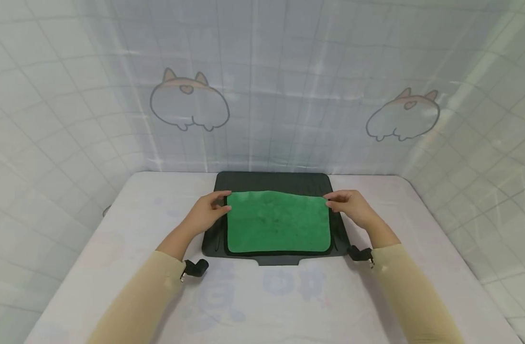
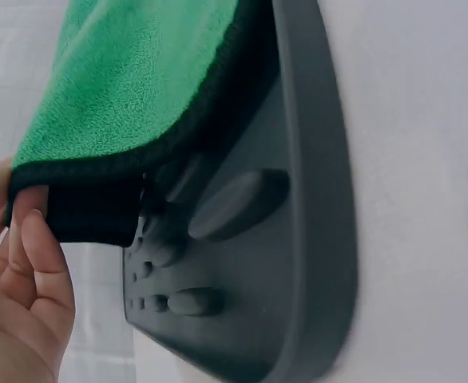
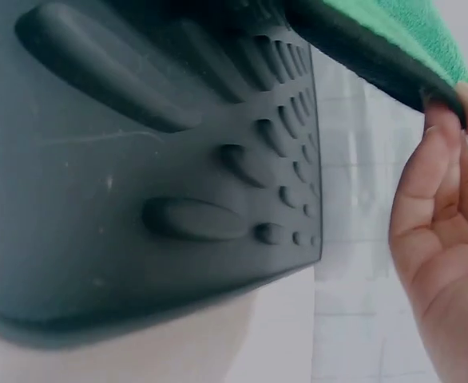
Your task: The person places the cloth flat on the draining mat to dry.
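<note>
A green towel with dark edging is spread flat over a dark grey ridged drainage tray in the head view. My left hand pinches its far left corner between thumb and fingers. At the far right corner, my right hand pinches the edge in the same way. Seen from the left wrist, the held corner of the towel is lifted above the tray's raised oval ridges. The right wrist view shows the other corner of the towel also raised off the tray.
The tray lies on a pale patterned tabletop, with a short spout pointing to the near side. Behind stands a tiled curtain with cartoon animal drawings. Dark wrist cameras sit at both cuffs.
</note>
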Available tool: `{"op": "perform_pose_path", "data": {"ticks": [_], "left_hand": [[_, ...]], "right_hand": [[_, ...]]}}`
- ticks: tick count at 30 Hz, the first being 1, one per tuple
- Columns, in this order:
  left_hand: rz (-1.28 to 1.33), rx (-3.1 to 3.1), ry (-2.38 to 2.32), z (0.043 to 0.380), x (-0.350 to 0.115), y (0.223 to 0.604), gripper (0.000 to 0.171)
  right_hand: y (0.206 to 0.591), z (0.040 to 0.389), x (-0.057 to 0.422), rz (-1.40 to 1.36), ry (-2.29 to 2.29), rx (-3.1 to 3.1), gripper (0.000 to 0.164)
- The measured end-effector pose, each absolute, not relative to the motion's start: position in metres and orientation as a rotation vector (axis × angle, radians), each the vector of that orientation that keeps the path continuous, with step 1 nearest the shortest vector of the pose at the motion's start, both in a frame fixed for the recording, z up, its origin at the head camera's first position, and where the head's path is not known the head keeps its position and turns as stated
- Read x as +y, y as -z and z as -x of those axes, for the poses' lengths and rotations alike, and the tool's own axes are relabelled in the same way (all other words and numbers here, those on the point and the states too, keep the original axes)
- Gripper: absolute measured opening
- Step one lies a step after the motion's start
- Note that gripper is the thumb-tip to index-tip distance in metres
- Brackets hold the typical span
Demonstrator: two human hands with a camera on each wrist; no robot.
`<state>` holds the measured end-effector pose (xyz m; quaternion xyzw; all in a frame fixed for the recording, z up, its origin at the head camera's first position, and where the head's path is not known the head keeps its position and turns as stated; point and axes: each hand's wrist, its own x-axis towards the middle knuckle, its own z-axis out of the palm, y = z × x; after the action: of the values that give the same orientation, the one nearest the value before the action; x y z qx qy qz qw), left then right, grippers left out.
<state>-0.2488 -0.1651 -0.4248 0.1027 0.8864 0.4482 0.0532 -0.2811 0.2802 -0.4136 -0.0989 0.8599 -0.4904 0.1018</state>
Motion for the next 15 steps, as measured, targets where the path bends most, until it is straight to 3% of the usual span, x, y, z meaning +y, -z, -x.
{"op": "perform_pose_path", "data": {"ticks": [7, 15], "left_hand": [[-0.313, 2.593, -1.411, 0.238, -0.173, 0.423, 0.050], [-0.425, 2.477, -1.149, 0.232, -0.174, 0.428, 0.047]], "right_hand": [[0.411, 0.272, 0.291, 0.315, 1.510, 2.489, 0.035], [0.415, 0.266, 0.298, 0.440, 1.279, 2.246, 0.026]]}}
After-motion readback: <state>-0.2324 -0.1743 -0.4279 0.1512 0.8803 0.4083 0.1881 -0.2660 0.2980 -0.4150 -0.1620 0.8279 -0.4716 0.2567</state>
